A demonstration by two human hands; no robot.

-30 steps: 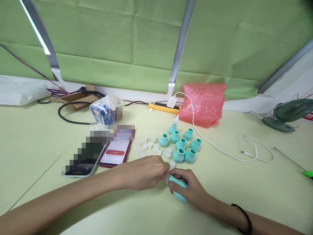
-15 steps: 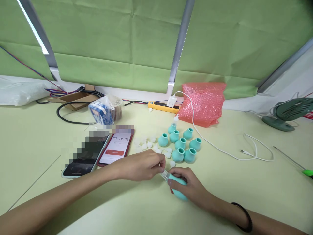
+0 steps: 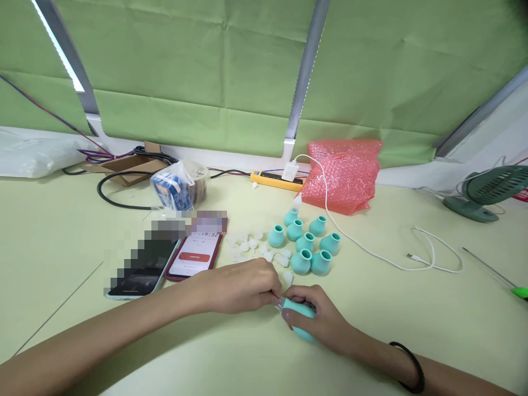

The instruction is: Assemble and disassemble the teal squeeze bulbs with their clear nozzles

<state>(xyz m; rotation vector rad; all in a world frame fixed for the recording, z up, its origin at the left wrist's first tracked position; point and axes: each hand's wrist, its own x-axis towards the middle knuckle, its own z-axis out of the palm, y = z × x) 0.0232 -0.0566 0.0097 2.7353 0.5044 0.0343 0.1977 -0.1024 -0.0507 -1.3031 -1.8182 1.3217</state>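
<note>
My right hand [image 3: 319, 316] is closed around a teal rubber bulb [image 3: 303, 313], its neck turned to the left. A clear plastic tip [image 3: 280, 304] is at the bulb's mouth, and my left hand [image 3: 251, 286] pinches its outer end, so that end is hidden by my fingers. Just beyond my hands stand several more teal bulbs [image 3: 301, 261], most with their open necks facing up. One at the back, a bulb [image 3: 291, 216], has a clear piece in its neck. Several small white and clear plastic pieces [image 3: 247, 245] lie left of the bulbs.
Two phones lie at the left, one showing a timer [image 3: 193, 256]. Behind them are a plastic-wrapped packet [image 3: 177, 187] and a cardboard box [image 3: 127, 168]. A yellow power strip [image 3: 274, 180], pink bubble wrap [image 3: 342, 176], white cable [image 3: 371, 256], green fan [image 3: 490, 184] and screwdriver [image 3: 517, 291] surround the area.
My left hand has shifted slightly right and down, closer to the bulb's mouth, and less of the clear tip shows. My right hand stays on the bulb.
</note>
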